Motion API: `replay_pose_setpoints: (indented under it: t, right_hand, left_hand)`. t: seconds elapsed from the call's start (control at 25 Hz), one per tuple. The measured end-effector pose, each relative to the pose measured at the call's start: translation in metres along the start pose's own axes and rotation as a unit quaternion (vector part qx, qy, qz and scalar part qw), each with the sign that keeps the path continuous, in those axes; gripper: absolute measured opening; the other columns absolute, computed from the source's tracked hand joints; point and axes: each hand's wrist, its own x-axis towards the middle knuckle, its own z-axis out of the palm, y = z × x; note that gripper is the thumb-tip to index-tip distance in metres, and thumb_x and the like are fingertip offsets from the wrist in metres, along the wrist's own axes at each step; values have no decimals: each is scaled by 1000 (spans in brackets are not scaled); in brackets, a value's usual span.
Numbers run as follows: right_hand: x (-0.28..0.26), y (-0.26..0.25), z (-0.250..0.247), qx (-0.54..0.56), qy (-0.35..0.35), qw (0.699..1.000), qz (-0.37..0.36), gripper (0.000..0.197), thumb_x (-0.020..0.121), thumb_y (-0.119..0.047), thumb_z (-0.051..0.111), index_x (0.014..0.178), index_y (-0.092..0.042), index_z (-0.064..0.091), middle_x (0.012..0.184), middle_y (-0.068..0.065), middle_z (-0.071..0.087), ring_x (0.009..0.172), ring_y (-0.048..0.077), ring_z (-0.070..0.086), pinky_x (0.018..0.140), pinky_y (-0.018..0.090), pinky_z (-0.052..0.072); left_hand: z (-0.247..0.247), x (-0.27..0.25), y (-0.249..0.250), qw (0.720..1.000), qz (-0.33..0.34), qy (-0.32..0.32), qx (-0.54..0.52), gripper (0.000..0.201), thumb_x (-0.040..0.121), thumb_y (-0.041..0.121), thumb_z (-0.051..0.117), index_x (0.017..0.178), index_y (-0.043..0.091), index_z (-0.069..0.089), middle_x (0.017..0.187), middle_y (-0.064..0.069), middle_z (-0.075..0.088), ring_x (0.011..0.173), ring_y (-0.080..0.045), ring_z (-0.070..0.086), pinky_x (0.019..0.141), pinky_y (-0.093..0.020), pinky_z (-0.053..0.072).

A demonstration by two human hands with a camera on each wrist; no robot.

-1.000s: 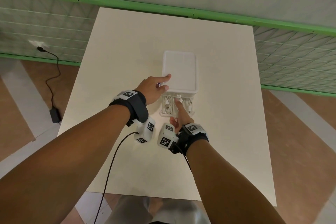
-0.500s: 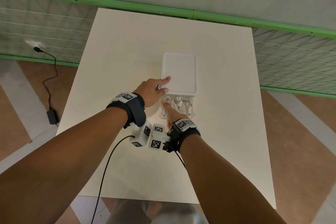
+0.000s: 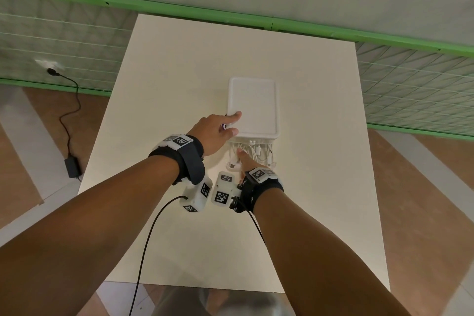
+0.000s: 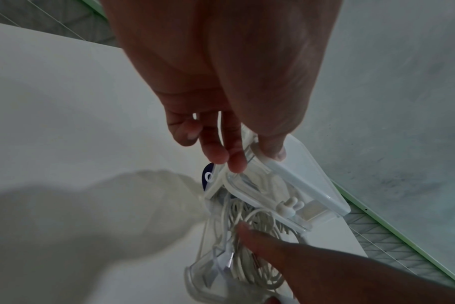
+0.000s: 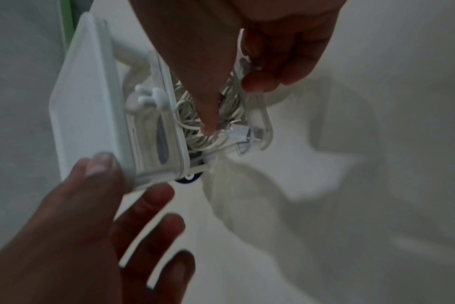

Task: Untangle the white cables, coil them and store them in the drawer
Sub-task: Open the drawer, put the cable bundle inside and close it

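Left hand (image 3: 216, 129) grips one drawer unit (image 3: 253, 106); right hand (image 3: 245, 161) (fingers straight) presses white cables (image 3: 254, 151).

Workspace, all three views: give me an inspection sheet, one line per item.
Surface: pale table, bare apart from the job's things.
Job's things: white drawer box near the middle; its clear drawer is pulled out toward the person; white cables lie bundled inside it.
Clutter: nothing seen.
Grippers: left hand holds the box's near left corner, thumb on top, fingers at the side; right hand reaches into the drawer, a fingertip on the cables, another finger outside the front wall.
Cables: black leads run from both wrist cameras; a black adapter on the floor is plugged into the wall.
Surroundings: green rail, mesh panels, brown floor.
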Motion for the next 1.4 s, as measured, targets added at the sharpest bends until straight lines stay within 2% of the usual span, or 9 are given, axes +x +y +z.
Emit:
replay_pose_setpoints:
  t: [0.08,0.12,0.36,0.44,0.64,0.76,1.0,1.16,1.4]
  right_hand:
    - [42,8,-5,-13,-4,1000,11,104,15,-103,52,83,-24,57,89,6,69,79,30,70,88,48,51]
    - [48,7,-8,-10,-2,1000,8,98,16,-100,55,74,-22,55,84,7,71,70,30,70,86,50,52]
    - [-43,-13,-30,29,-68,997,19,63,82,-74,53,62,-14,45,62,3,52,35,20,56,54,29,55]
    - [-41,-16,-32,41,-75,996,15,65,80,-76,53,61,-14,47,53,1,48,40,19,51,68,32,55]
    - [-35,-9,-27,273,-55,960,-19,49,70,-51,80,94,-11,65,70,2,66,47,13,61,53,23,53]
    - [-33,-2,-22,364,-22,931,-30,42,84,-49,67,95,-9,59,71,5,61,65,21,73,65,33,59]
    - [-33,-8,-34,363,-30,931,-2,50,97,-51,52,92,-3,58,61,7,67,62,21,71,65,34,58]
    - [-27,-10,-33,391,-44,919,8,69,76,-70,63,98,-5,63,86,6,69,68,22,76,60,31,57]
    - [-32,-15,-33,372,-30,927,-22,63,92,-62,52,93,0,59,96,17,75,68,23,77,59,32,62]
  left_hand:
    - [-1,0,-1,1000,5,0,2,48,99,39,53,146,44,42,77,12,55,83,-20,57,88,-32,47]
    - [0,0,-1,1000,7,-1,-1,48,99,39,54,146,44,42,77,12,56,83,-19,58,87,-31,47]
    - [0,0,-2,1000,9,-2,5,49,98,38,54,146,43,42,78,11,56,84,-20,59,89,-32,49]
    - [-2,1,-1,1000,11,-5,5,49,99,38,55,146,42,42,78,9,57,84,-20,60,89,-33,49]
    - [2,2,-1,1000,1,2,7,49,98,39,54,146,42,42,80,7,59,85,-20,60,87,-31,48]
    - [1,3,-3,1000,-2,3,8,49,98,40,54,145,44,42,79,7,60,86,-21,61,83,-29,47]
    - [1,3,-1,1000,-8,-2,-1,48,99,39,54,145,44,42,78,6,61,84,-19,60,78,-26,43]
    - [1,4,-2,1000,-9,-1,5,48,99,39,54,145,44,42,78,2,64,82,-21,62,75,-25,43]
    - [-1,5,-3,1000,-4,-11,0,49,99,38,54,146,42,42,84,-6,66,84,-23,62,76,-23,42]
